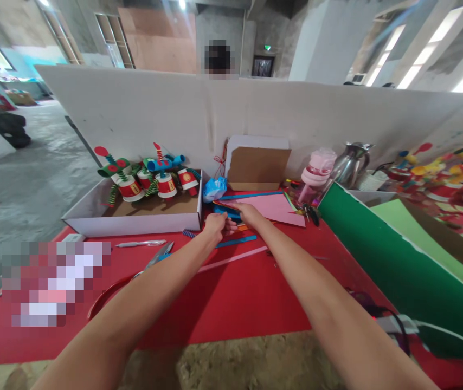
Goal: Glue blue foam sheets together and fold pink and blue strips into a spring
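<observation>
My right hand (249, 214) reaches to the back middle of the red table, its fingers closed on the edge of a thin stack of coloured paper (226, 205). Just left of it is my left hand (217, 225), its fingers loosely bent and apart, with nothing visible in them. Blue paper (231, 212) lies beneath the stack, partly hidden by both hands. Pink paper (276, 208) lies to the right. Nearer me are a blue strip (236, 242) and a long pink strip (233, 260).
A white box (134, 224) with several paper-cup figures stands at left. Scissors (159, 254) and a pen (141, 244) lie before it. A blue packet (214, 189), pink bottle (319, 170) and metal jug (350, 162) stand behind. A green box (373, 260) borders the right.
</observation>
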Motion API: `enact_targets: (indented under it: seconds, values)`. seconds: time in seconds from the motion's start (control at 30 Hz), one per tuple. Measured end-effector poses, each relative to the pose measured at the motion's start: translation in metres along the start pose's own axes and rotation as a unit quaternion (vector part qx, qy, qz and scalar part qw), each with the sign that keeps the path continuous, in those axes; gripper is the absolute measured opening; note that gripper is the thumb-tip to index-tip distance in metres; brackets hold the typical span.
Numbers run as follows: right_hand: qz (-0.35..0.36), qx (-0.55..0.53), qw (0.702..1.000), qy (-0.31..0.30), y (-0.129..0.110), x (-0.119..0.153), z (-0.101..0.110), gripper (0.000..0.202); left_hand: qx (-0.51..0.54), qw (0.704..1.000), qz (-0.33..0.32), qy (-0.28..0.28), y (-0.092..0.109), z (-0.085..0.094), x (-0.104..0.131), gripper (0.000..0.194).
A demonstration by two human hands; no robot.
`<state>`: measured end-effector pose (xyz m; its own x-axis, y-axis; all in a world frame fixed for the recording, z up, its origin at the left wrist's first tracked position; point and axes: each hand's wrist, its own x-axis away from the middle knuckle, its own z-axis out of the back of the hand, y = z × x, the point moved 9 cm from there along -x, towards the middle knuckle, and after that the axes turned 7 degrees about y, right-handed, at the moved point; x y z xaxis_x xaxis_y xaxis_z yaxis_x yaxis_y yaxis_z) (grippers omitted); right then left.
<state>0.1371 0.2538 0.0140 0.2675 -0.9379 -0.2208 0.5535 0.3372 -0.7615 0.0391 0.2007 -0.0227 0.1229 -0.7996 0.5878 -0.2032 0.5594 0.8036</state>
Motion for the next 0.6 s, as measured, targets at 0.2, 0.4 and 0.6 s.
enact_targets:
  seconds: [0.2,0.4,0.6]
  values:
    - [0.027,0.101,0.994,-0.028,0.000,-0.012,-0.001,0.052,-0.020,0.998,-0.008,-0.055,-0.006,-0.008,0.034,0.026]
    - [0.009,0.117,0.993,-0.012,0.012,-0.021,-0.004,0.053,-0.033,0.993,-0.018,-0.108,-0.016,-0.006,0.072,0.023]
    - [0.037,0.102,0.994,0.006,0.006,-0.023,-0.004,0.057,-0.128,0.970,-0.149,-0.142,-0.017,0.006,0.119,0.029]
